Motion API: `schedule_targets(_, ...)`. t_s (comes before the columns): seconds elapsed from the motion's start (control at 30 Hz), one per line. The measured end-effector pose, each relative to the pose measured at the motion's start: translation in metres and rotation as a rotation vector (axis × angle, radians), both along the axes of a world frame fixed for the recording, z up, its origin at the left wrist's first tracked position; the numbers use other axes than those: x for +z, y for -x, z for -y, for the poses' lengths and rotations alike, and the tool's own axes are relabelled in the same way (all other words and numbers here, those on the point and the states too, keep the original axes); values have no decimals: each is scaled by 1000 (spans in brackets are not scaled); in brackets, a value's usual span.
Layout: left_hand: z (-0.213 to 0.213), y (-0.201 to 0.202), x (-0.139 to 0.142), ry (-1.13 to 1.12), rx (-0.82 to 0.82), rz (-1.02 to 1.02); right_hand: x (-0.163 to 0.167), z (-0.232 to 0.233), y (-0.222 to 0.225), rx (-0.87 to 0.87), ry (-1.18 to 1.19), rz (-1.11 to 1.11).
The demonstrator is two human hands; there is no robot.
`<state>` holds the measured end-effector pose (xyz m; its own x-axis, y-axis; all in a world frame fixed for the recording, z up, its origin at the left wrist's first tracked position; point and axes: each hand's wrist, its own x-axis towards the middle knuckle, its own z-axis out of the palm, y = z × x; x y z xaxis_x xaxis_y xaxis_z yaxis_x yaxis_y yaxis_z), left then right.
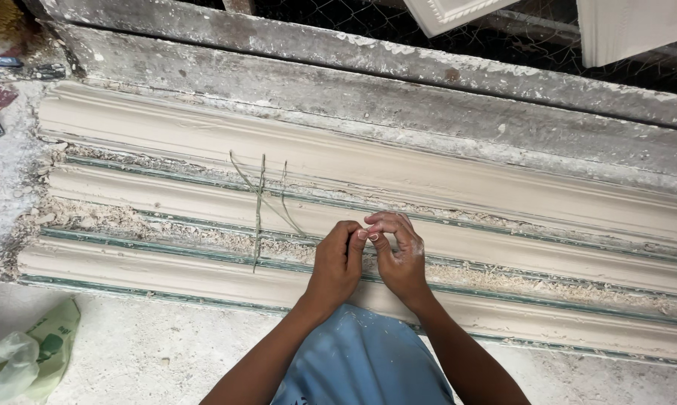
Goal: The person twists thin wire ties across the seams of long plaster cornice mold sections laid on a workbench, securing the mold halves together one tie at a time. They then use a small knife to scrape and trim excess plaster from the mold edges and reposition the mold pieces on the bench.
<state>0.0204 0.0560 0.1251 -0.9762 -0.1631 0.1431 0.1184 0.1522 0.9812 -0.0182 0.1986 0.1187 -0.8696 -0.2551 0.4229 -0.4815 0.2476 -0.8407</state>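
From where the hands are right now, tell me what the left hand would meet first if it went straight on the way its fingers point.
The left hand points up and slightly right, away from the body. It would first meet the middle plaster moulding strip just beyond its fingers, though depth is hard to judge. The thin fibre strands lie off to its left.

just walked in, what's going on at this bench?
A person stands over long moulds filled with pale wet plaster, set side by side on a dusty bench. Both hands, the left hand and the right hand, are pinched together at the fingertips above the middle mould; what they pinch is too small to tell. A few thin greenish fibre strands lie across the plaster just left of the hands.
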Motion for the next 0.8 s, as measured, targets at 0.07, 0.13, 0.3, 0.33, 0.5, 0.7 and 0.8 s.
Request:
schedule_targets(0.07, -1, 3, 3, 33, 0, 11, -2, 0, 0, 1, 32, 22)
schedule_targets(0.13, -2, 5, 5, 74, 22, 39, -3, 1, 0, -5, 53, 51)
schedule_targets(0.3, -2, 5, 7, -34, -48, -36, -6, -4, 6, 45, 249, 211)
schedule_targets(0.33, -1, 5, 8, -32, -73, -43, -7, -6, 7, 60, 288, 244)
schedule_targets(0.5, 3, 4, 11, 208, -10, -208, -13, -16, 7, 89, 213, 148)
schedule_targets(0.7, 15, 10, 7, 180, -107, -92, -23, -21, 14, -13, 342, 237)
schedule_targets(0.8, 18, 12, 0, 7, -158, 78, -24, -23, 17, 57, 432, 402)
